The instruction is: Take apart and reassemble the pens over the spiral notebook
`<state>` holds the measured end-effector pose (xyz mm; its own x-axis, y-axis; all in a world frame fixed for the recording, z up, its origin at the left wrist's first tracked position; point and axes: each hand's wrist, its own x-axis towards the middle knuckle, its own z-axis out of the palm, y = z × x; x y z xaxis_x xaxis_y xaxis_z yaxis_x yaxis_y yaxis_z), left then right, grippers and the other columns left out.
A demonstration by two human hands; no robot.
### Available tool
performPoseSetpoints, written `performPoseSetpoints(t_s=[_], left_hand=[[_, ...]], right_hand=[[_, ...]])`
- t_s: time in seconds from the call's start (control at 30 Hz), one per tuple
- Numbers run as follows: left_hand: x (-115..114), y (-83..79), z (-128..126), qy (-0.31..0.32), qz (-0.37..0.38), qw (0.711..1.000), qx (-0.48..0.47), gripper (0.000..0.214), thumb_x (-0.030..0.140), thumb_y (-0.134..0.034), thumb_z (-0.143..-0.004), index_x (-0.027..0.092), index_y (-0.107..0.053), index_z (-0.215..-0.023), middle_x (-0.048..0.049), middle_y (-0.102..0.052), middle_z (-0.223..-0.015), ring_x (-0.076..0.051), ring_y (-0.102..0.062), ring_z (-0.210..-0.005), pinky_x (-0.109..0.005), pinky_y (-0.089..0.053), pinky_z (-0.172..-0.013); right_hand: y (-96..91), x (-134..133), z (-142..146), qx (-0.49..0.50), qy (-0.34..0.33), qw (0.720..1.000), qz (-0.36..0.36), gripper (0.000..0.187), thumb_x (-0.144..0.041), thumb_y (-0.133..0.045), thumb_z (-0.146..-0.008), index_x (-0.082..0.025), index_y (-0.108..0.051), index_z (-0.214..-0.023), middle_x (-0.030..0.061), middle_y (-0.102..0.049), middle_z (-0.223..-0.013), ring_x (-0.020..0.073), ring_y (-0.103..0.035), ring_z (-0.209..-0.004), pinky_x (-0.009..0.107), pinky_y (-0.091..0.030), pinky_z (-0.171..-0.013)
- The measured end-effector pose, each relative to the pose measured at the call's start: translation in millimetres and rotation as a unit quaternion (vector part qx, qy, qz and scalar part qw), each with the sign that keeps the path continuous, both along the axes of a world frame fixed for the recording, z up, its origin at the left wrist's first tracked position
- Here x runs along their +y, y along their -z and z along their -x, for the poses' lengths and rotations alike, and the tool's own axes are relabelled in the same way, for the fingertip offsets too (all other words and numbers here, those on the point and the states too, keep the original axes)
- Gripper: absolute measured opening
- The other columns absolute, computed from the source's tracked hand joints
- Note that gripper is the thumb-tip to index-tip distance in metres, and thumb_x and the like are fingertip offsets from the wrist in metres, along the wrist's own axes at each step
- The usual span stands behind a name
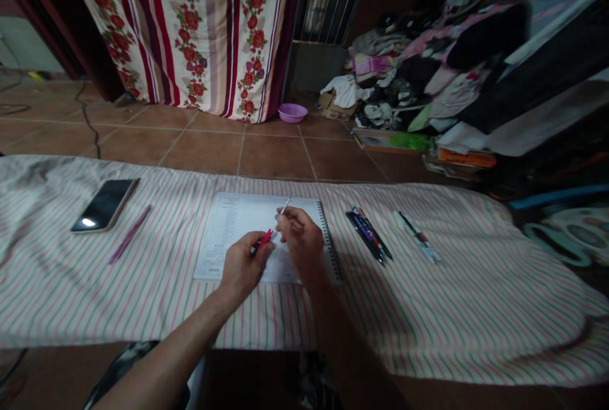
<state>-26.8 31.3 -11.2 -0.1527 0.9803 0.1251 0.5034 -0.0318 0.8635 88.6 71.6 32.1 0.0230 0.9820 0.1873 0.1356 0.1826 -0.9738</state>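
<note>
Over the spiral notebook [223, 219], my left hand [242, 265] is closed around a short red pen barrel [266, 237] with a dark part near the fingers. Just to its right, my right hand [304, 245] pinches a thin white stick [286, 205] that looks like a pen refill. Its upper end points up and away from me, and its lower end comes close to the red barrel; whether they touch I cannot tell. The notebook lies flat, its coil on the right side, partly covered by both hands.
A striped cloth [162, 296] covers the table. On the left lie a phone [105, 205] and a purple pen [130, 235]. Several pens [368, 235] lie right of the notebook, with a pale pen [419, 237] farther right. Beyond are a purple basin [292, 113] and piled clothes [428, 61].
</note>
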Motion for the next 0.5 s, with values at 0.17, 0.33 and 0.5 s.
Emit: performPoseSetpoints(t_s=[0.17, 0.33, 0.5], left_hand=[[1, -4.8, 2, -0.013, -0.009, 1.000, 0.005, 0.022, 0.033, -0.052, -0.081, 0.020, -0.066, -0.092, -0.0006, -0.066, -0.075, -0.011, -0.053, -0.056, -0.022, -0.039, -0.053], [1, -9.0, 4, -0.011, -0.014, 1.000, 0.001, 0.022, 0.033, -0.053, -0.081, 0.019, -0.066, -0.091, -0.0010, -0.067, -0.077, -0.012, -0.054, -0.059, -0.022, -0.040, -0.055], [1, -10.3, 4, -0.015, -0.023, 1.000, -0.015, 0.022, 0.032, -0.052, -0.082, 0.019, -0.066, -0.093, -0.0009, -0.068, -0.080, -0.011, -0.054, -0.059, -0.022, -0.041, -0.056]], right_hand=[[1.5, -4, 2, -0.039, -0.014, 0.999, -0.025, 0.020, -0.033, -0.054, -0.078, -0.018, -0.063, -0.087, 0.0057, -0.068, -0.089, 0.0140, -0.062, -0.070, 0.023, -0.050, -0.061], [9.1, -7, 3, -0.056, -0.038, 0.997, -0.044, 0.015, -0.029, -0.054, -0.078, -0.019, -0.064, -0.084, 0.0047, -0.067, -0.089, 0.0129, -0.060, -0.069, 0.022, -0.050, -0.060], [14.1, -9, 3, -0.060, -0.050, 0.995, -0.062, 0.014, -0.027, -0.053, -0.079, -0.019, -0.064, -0.085, 0.0046, -0.066, -0.087, 0.0133, -0.060, -0.071, 0.022, -0.050, -0.060]])
